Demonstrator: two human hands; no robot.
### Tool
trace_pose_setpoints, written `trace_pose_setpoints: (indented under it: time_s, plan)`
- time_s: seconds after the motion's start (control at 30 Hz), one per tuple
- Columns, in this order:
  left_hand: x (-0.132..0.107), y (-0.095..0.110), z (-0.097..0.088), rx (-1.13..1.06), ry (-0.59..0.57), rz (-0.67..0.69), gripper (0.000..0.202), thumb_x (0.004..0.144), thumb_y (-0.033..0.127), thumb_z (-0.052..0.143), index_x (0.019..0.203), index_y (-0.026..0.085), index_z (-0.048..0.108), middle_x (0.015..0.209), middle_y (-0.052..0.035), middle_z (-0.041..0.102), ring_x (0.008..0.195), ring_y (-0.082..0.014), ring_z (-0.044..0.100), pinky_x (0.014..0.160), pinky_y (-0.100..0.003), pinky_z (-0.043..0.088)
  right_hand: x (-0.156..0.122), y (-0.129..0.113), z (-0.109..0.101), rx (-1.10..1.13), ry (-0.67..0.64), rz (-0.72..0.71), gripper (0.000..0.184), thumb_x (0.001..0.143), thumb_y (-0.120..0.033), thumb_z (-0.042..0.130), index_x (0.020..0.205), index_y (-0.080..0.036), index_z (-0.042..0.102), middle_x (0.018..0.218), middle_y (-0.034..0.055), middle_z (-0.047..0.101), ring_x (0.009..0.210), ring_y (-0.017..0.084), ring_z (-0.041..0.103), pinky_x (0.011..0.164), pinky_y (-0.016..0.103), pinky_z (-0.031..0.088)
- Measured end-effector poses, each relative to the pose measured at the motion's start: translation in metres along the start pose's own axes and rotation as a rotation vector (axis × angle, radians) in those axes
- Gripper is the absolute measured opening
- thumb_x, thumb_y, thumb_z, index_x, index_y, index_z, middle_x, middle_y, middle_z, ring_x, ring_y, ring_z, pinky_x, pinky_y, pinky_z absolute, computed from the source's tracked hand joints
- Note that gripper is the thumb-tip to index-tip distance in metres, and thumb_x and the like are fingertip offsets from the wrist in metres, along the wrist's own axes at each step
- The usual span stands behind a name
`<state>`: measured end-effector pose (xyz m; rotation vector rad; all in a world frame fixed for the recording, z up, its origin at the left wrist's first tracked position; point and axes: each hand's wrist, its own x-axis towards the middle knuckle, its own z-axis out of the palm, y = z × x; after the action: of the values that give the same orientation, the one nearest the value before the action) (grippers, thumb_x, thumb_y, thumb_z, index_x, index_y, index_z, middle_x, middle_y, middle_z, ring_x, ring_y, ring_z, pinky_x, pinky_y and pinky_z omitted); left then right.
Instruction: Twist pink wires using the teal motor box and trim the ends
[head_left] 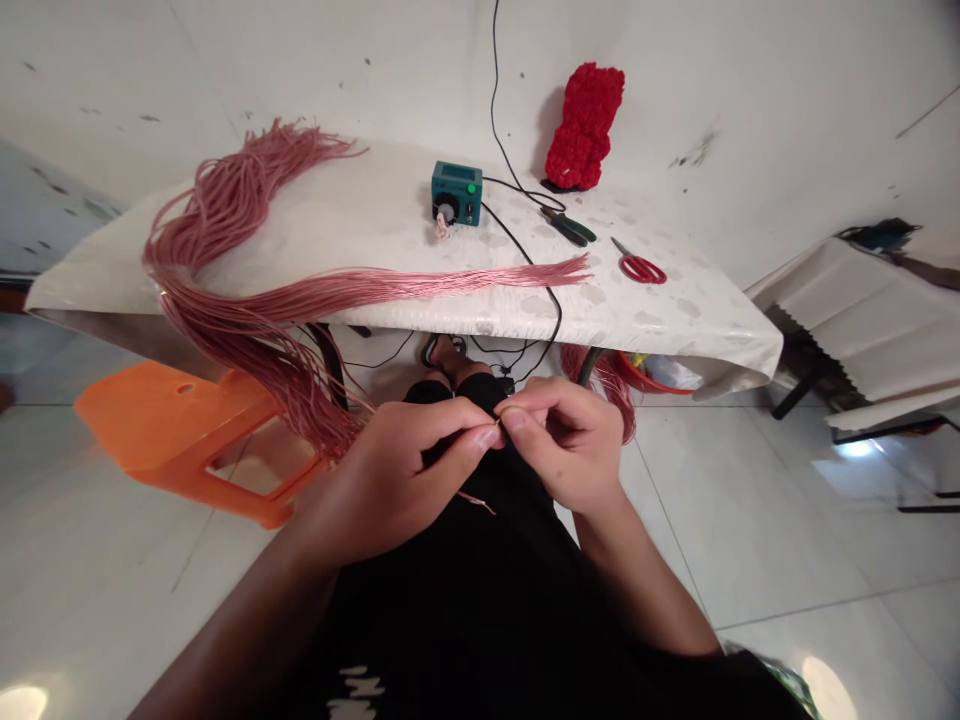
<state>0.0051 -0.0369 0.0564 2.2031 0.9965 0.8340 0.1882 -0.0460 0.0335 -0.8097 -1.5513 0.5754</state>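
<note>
Over my lap, my left hand (pixel 409 465) is closed in a pinch on a thin pink wire. Its thumb and forefinger hide most of it. The fingertips of my right hand (pixel 574 440) meet them, pinching the wire's small pale end. Below my left hand a loose pink wire end (pixel 476 501) sticks out, frayed and lighter at its tip. A long bundle of pink wires (pixel 360 292) lies across the table, bends at the left and hangs over the front edge towards my left hand.
On the white-covered table (pixel 322 220) stand a small teal device (pixel 457 193) with a black cable, green-handled pliers (pixel 568 226), red scissors (pixel 639 266) and a red fluffy object (pixel 586 125). An orange stool (pixel 142 420) is at left. Below the table are more pink wires (pixel 616 400) and a red basin (pixel 637 375).
</note>
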Motion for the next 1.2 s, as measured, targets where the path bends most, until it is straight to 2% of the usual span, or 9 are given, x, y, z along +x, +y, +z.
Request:
trace_pose_setpoints:
  time_s: [0.13,0.3,0.37,0.47,0.57,0.67,0.9,1.07,1.2]
  plan:
    - [-0.002,-0.004,0.001,0.124,-0.001,0.06,0.017,0.098,0.021,0.053,0.089,0.021,0.066,0.07,0.0088,0.067,0.062,-0.0057,0.06,0.061,-0.022,0.04,0.003,0.0,-0.005,-0.14,-0.048,-0.071,0.007,0.083,-0.011,0.067,0.08,-0.017,0.069,0.056,-0.0058,0.053,0.051,0.007,0.05,0.051,0.023,0.043]
    - [-0.003,-0.002,-0.001,0.124,-0.02,0.064,0.017,0.1,0.022,0.05,0.095,0.022,0.067,0.087,0.0067,0.075,0.075,-0.0082,0.068,0.068,-0.022,0.043,0.006,0.006,-0.016,-0.276,-0.027,0.013,0.006,0.085,-0.014,0.068,0.079,-0.017,0.069,0.056,-0.0068,0.051,0.052,0.006,0.047,0.051,0.02,0.042]
    - [-0.003,0.0,-0.003,0.081,-0.035,0.029,0.019,0.1,0.022,0.05,0.094,0.023,0.068,0.088,0.0068,0.075,0.078,-0.0088,0.068,0.07,-0.022,0.044,0.007,0.007,-0.023,-0.288,-0.018,0.019,0.003,0.086,-0.016,0.068,0.085,-0.018,0.071,0.059,-0.0066,0.053,0.054,0.006,0.049,0.052,0.02,0.043]
    - [-0.001,0.001,-0.007,-0.01,-0.052,-0.036,0.021,0.099,0.02,0.05,0.09,0.024,0.069,0.083,0.0083,0.072,0.074,-0.0074,0.065,0.069,-0.019,0.045,0.01,0.003,-0.031,-0.286,-0.038,-0.08,0.015,0.086,-0.015,0.07,0.1,-0.02,0.073,0.063,-0.0067,0.055,0.056,0.006,0.05,0.056,0.021,0.046]
    - [0.0,-0.003,-0.008,-0.109,-0.072,-0.064,0.023,0.099,0.02,0.048,0.089,0.024,0.068,0.073,0.0088,0.065,0.061,-0.0052,0.055,0.06,-0.017,0.042,0.014,-0.003,-0.031,-0.269,-0.132,-0.205,0.024,0.083,-0.012,0.072,0.106,-0.021,0.073,0.061,-0.0078,0.054,0.053,0.006,0.049,0.055,0.021,0.046]
    - [0.001,-0.01,-0.008,-0.234,-0.115,-0.079,0.025,0.101,0.024,0.045,0.086,0.021,0.064,0.063,0.0089,0.053,0.052,-0.0049,0.043,0.051,-0.016,0.037,0.017,-0.007,-0.027,-0.267,-0.287,-0.249,0.025,0.085,-0.01,0.069,0.106,-0.022,0.073,0.061,-0.0072,0.053,0.054,0.007,0.05,0.053,0.021,0.043]
    - [0.002,-0.011,-0.012,-0.338,-0.227,-0.139,0.028,0.101,0.028,0.045,0.084,0.018,0.064,0.058,0.0074,0.041,0.051,-0.0065,0.038,0.047,-0.016,0.034,0.015,-0.009,-0.025,-0.317,-0.382,-0.203,0.014,0.089,-0.012,0.066,0.098,-0.021,0.073,0.066,-0.0046,0.059,0.057,0.007,0.052,0.053,0.022,0.04]
    - [0.003,-0.007,-0.013,-0.339,-0.313,-0.173,0.028,0.099,0.029,0.046,0.082,0.019,0.065,0.058,0.0066,0.043,0.052,-0.0073,0.041,0.048,-0.016,0.038,0.01,-0.011,-0.03,-0.306,-0.416,-0.143,0.01,0.088,-0.013,0.066,0.091,-0.021,0.071,0.063,-0.0055,0.053,0.055,0.007,0.048,0.051,0.023,0.039]
    - [0.004,-0.007,-0.012,-0.328,-0.318,-0.167,0.028,0.099,0.028,0.046,0.081,0.019,0.066,0.064,0.0049,0.051,0.055,-0.0074,0.045,0.049,-0.016,0.039,0.008,-0.007,-0.034,-0.277,-0.383,-0.148,0.011,0.084,-0.01,0.069,0.089,-0.02,0.07,0.063,-0.0058,0.051,0.054,0.007,0.049,0.051,0.022,0.039]
